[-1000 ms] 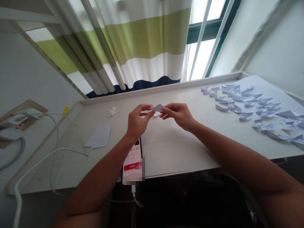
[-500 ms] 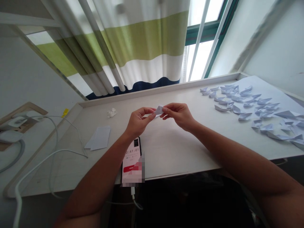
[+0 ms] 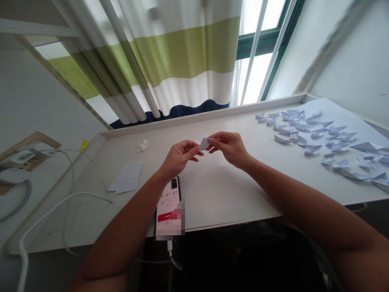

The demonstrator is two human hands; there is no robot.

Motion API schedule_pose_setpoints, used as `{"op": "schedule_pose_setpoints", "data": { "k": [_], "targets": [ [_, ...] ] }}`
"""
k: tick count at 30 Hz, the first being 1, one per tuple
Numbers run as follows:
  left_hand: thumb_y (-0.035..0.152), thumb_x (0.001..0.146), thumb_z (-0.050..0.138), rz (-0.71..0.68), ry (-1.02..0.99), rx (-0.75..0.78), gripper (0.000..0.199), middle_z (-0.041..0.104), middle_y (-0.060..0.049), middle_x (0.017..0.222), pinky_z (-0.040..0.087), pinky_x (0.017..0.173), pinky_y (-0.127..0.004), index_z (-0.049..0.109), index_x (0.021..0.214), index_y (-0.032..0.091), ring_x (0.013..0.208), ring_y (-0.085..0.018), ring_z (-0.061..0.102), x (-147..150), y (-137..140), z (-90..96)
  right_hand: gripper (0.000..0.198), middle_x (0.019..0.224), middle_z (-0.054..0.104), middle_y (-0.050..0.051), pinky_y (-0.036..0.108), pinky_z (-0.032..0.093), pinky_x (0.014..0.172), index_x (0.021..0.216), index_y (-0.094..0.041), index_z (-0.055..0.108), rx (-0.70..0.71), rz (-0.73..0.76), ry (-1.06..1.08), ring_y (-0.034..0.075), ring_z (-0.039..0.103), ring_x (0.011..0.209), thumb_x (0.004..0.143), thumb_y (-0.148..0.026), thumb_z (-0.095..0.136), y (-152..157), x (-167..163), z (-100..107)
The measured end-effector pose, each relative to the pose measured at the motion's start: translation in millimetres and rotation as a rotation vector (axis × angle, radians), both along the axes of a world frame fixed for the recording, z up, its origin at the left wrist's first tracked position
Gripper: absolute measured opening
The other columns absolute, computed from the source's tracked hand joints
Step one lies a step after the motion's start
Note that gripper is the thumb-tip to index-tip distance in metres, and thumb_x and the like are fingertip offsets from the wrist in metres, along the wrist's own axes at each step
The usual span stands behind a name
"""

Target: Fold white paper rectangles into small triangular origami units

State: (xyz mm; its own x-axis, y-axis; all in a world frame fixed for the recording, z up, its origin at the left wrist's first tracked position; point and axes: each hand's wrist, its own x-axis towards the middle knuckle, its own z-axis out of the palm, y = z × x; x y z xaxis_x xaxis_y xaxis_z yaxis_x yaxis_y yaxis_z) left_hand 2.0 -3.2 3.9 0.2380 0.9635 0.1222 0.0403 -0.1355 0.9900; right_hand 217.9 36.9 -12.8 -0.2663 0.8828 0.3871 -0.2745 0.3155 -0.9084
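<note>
Above the middle of the white table (image 3: 219, 198), a small piece of folded white paper (image 3: 204, 143) is held between my two hands. My left hand (image 3: 181, 157) pinches its left side between thumb and fingers. On the other side, my right hand (image 3: 228, 147) grips the paper with thumb and forefinger, the other fingers curled behind. The paper has a pointed, roughly diamond-shaped face; part of it is hidden by my fingertips. Many folded paper boats (image 3: 304, 125) are spread over the table's right side.
A phone (image 3: 168, 202) showing a timer lies under my left forearm, its cable (image 3: 170, 249) hanging off the front edge. Flat white paper sheets (image 3: 127, 178) and a crumpled paper (image 3: 143, 145) are at left, near white cords (image 3: 69, 194). A curtain (image 3: 182, 48) hangs behind.
My left fingers have shifted slightly on the folded paper, and more fingertips show below it. My right hand keeps its pinch almost unmoved.
</note>
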Motion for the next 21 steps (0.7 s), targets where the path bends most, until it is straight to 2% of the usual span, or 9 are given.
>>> {"op": "schedule_pose_setpoints", "data": {
  "k": [6, 10, 13, 16, 21],
  "targets": [
    [0.052, 0.085, 0.092, -0.031, -0.117, -0.012, 0.042, 0.081, -0.006, 0.102, 0.062, 0.075, -0.032, 0.075, 0.106, 0.019, 0.093, -0.022, 0.079, -1.1, 3.8, -6.4, 0.042, 0.079, 0.083, 0.004, 0.037, 0.071, 0.068, 0.089, -0.02, 0.084, -0.011, 0.014, 0.019, 0.021, 0.081, 0.074, 0.077, -0.058, 0.098, -1.4, -1.9, 0.4],
    [0.051, 0.084, 0.093, -0.026, -0.165, -0.001, 0.043, 0.081, -0.003, 0.093, 0.061, 0.073, -0.031, 0.072, 0.106, 0.021, 0.086, -0.02, 0.079, 1.0, 3.3, -5.8, 0.043, 0.077, 0.082, 0.004, 0.034, 0.071, 0.065, 0.088, -0.02, 0.084, -0.028, 0.025, 0.054, 0.02, 0.081, 0.072, 0.076, -0.058, 0.099, -2.0, -3.5, 1.0],
    [0.047, 0.088, 0.091, 0.058, -0.1, 0.081, 0.036, 0.08, -0.001, 0.086, 0.06, 0.073, -0.03, 0.07, 0.102, 0.021, 0.079, -0.018, 0.077, 4.8, 0.5, -3.8, 0.043, 0.079, 0.082, 0.003, 0.033, 0.071, 0.063, 0.088, -0.02, 0.084, -0.042, 0.022, 0.061, 0.02, 0.081, 0.071, 0.075, -0.057, 0.1, -2.6, -3.9, 1.4],
    [0.042, 0.092, 0.087, 0.148, 0.016, 0.175, 0.028, 0.08, -0.003, 0.086, 0.06, 0.073, -0.03, 0.074, 0.1, 0.018, 0.08, -0.018, 0.077, 7.5, -2.0, -2.9, 0.043, 0.079, 0.082, 0.003, 0.032, 0.07, 0.061, 0.088, -0.02, 0.084, -0.043, 0.013, 0.064, 0.02, 0.081, 0.07, 0.074, -0.056, 0.1, -2.9, -4.3, 1.3],
    [0.044, 0.095, 0.082, 0.151, 0.11, 0.223, 0.031, 0.083, -0.009, 0.092, 0.063, 0.073, -0.032, 0.083, 0.11, 0.016, 0.084, -0.02, 0.078, 6.8, -4.2, -2.9, 0.046, 0.077, 0.081, 0.003, 0.032, 0.069, 0.059, 0.088, -0.019, 0.083, -0.045, -0.057, 0.06, 0.021, 0.081, 0.07, 0.074, -0.06, 0.099, -3.1, -4.6, 1.6]
  ]
}}
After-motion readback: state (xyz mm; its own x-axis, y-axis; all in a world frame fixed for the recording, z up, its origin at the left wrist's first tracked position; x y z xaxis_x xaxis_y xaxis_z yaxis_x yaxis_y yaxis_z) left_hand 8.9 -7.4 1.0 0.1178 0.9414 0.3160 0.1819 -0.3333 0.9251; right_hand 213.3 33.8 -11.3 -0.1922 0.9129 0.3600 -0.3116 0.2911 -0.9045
